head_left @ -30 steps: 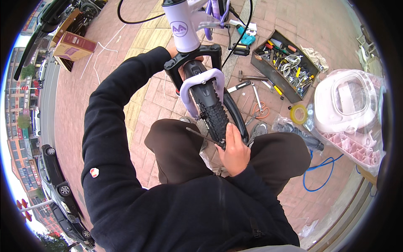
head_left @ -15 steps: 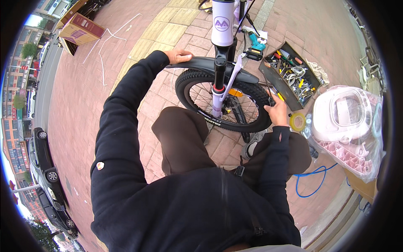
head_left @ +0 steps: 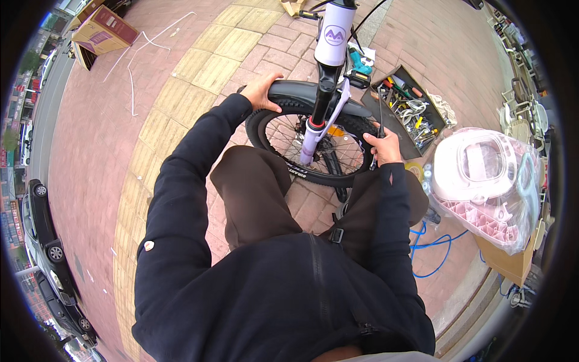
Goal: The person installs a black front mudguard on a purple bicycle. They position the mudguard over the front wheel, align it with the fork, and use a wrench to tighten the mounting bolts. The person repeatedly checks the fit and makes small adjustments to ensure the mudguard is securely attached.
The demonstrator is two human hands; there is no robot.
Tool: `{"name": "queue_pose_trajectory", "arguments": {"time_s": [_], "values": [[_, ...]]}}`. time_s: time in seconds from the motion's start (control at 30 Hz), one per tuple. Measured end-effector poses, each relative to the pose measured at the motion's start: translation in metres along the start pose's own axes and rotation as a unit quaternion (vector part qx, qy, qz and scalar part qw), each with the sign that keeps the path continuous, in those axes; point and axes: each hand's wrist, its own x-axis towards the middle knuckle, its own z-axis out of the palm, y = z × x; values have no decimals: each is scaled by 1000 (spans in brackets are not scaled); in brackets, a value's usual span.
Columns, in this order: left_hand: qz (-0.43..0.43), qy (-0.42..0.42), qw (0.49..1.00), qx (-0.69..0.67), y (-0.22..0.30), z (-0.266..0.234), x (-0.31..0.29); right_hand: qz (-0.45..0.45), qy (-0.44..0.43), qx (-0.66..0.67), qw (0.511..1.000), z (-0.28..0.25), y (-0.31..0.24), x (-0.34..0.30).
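Observation:
A bicycle front wheel (head_left: 278, 130) stands sideways in front of my knees, with a black mudguard (head_left: 304, 92) over it and a lavender fork (head_left: 310, 137) under a white head tube (head_left: 333, 33). My left hand (head_left: 260, 90) grips the left end of the mudguard. At the tyre's right side, my right hand (head_left: 383, 143) is closed around a thin dark rod-like tool (head_left: 379, 105) that stands roughly upright. I am squatting, with both knees close to the wheel.
An open tool box (head_left: 410, 108) full of hand tools lies right of the wheel. A white plastic seat in a clear bag (head_left: 482, 175) sits on a cardboard box at far right, above a blue hose (head_left: 437, 256). Another cardboard box (head_left: 102, 30) lies far left; parked cars (head_left: 45, 223) line the road.
The wheel has swung from pointing at me to standing sideways. My right hand left the tyre's near side and now grips the thin tool at the wheel's right. My left hand stays on the mudguard.

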Motion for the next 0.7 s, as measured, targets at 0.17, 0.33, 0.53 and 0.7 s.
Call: {"name": "queue_pose_trajectory", "arguments": {"time_s": [0.17, 0.33, 0.53, 0.7], "values": [[-40, 6, 997, -63, -1, 13, -6, 2, 17, 4, 1000, 1, 2, -2], [-74, -31, 991, -110, 1, 12, -14, -7, 6, -20, 1000, 7, -1, 0], [-47, 31, 998, -34, 0, 24, -23, -16, 20, -31, 999, 11, 0, -1], [-6, 89, 996, -11, 1, 34, -28, -32, 21, -55, 998, 10, 2, 0]]}}
